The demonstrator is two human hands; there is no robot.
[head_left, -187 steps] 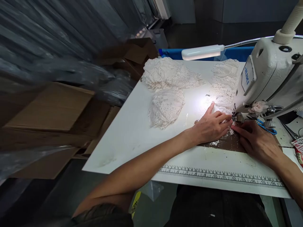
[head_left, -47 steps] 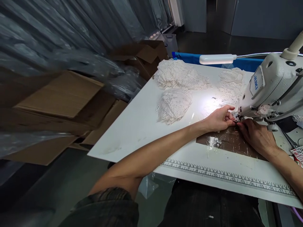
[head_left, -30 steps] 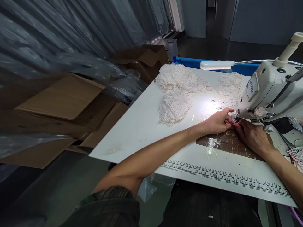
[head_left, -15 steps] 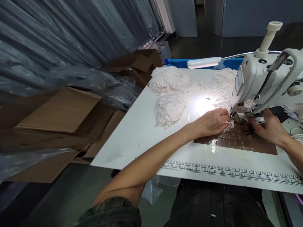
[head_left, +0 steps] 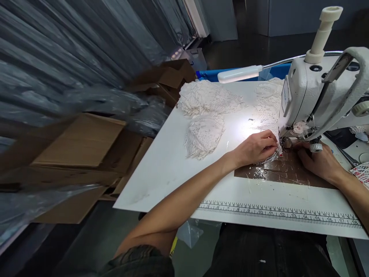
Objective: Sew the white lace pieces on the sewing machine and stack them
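Note:
My left hand [head_left: 258, 146] is closed on a piece of white lace [head_left: 271, 157], just left of the needle area of the white sewing machine [head_left: 300, 92]. A small red spot shows at the lace edge beside the presser foot. My right hand [head_left: 321, 161] rests on the brown sheet [head_left: 276, 173], right of the needle. Its fingers are bent and drawn together, and their tips are partly hidden by the machine head and a knob [head_left: 316, 147]. What they hold, if anything, cannot be made out. More lace [head_left: 265, 109] lies behind my left hand.
Two heaps of white lace, a larger pile [head_left: 207, 96] and a smaller pile [head_left: 204, 134], lie left on the white table [head_left: 161, 181]. A ruler strip [head_left: 276, 213] runs along its front edge. A dark tool [head_left: 347, 157] lies at right. Cardboard boxes [head_left: 80, 140] stand left. A lamp [head_left: 240, 74] lights the table.
My left hand stays by the needle with the lace. A dark item that was under my right fingers no longer shows there. The view has shifted slightly.

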